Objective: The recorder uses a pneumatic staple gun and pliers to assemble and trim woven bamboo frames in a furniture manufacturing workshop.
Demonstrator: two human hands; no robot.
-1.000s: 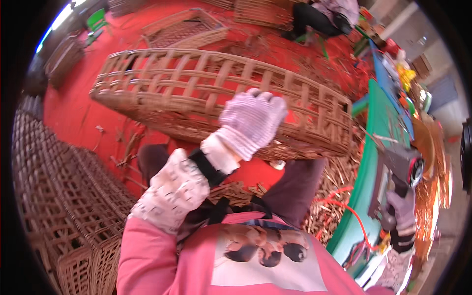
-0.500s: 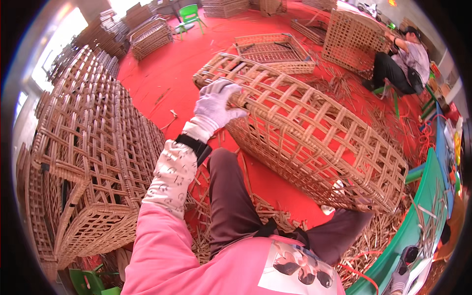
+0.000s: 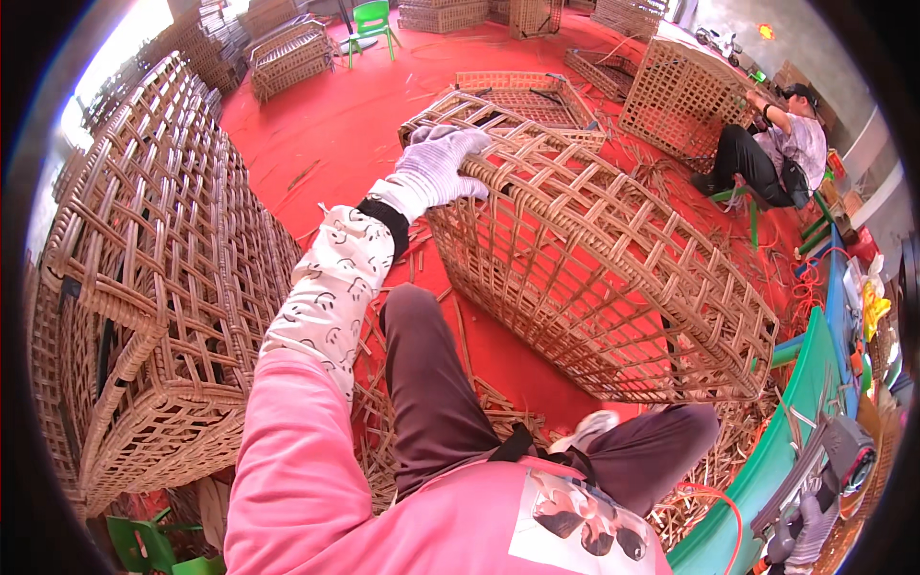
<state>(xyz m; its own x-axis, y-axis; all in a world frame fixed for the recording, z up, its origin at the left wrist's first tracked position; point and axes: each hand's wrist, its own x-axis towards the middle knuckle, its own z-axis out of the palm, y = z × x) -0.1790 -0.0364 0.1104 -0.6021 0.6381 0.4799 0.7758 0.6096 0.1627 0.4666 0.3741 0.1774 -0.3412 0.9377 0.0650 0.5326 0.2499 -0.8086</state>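
Observation:
My left hand (image 3: 440, 167), in a pale striped glove, is closed round the near left corner of a brown woven basket (image 3: 613, 225). The basket stands tilted on the floor in front of my knees, its slatted side toward me. At the lower right edge my gloved right hand (image 3: 815, 537) is wrapped round a grey and black power tool (image 3: 849, 456), whose exact kind I cannot make out. Both lie beside a curved green plastic surface (image 3: 767, 450). Part of that hand is hidden at the picture's rim.
A tall woven basket stack (image 3: 163, 259) stands close at my left. Beyond the basket lies another woven frame (image 3: 527, 96) on the red floor covering (image 3: 287, 144). A seated person (image 3: 781, 144) handles a basket at the far right. Cane scraps (image 3: 738, 460) and a red hose (image 3: 733, 522) lie nearby.
The basket's tilt has changed, and its slatted side now shows more. My left hand has stayed on its corner, shifting slightly up and right. My right hand and the tool have come further into view.

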